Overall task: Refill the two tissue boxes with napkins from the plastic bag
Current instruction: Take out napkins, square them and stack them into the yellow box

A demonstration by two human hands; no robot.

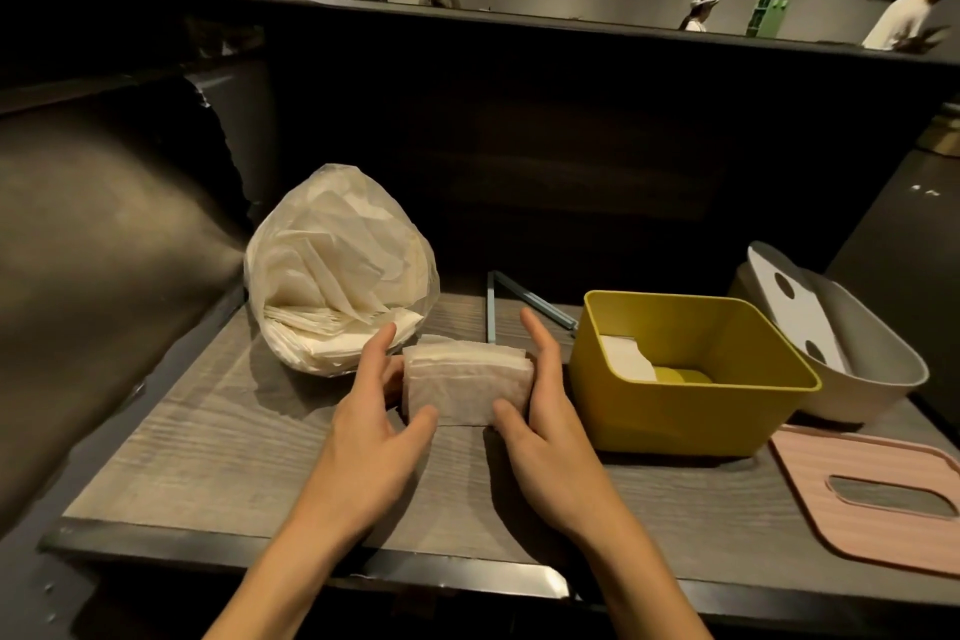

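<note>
The left hand (pixel 376 395) and right hand (pixel 540 398) clamped a squared stack of white paper napkins (pixel 467 387) from both sides, probably to even its edges, on the grey wood-grain table (pixel 208 442). The crinkled clear plastic bag (pixel 337 270) lay open just behind, w/ more napkins. The open yellow plastic tissue box (pixel 691 411) (nearly empty, apparently) waited just right; the grey tissue box (pixel 878 379) stood beyond it.

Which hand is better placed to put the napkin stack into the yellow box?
Probably the right hand: it holds the side of the napkin stack next to the yellow box. The left hand holds the far side, toward the plastic bag.
</note>
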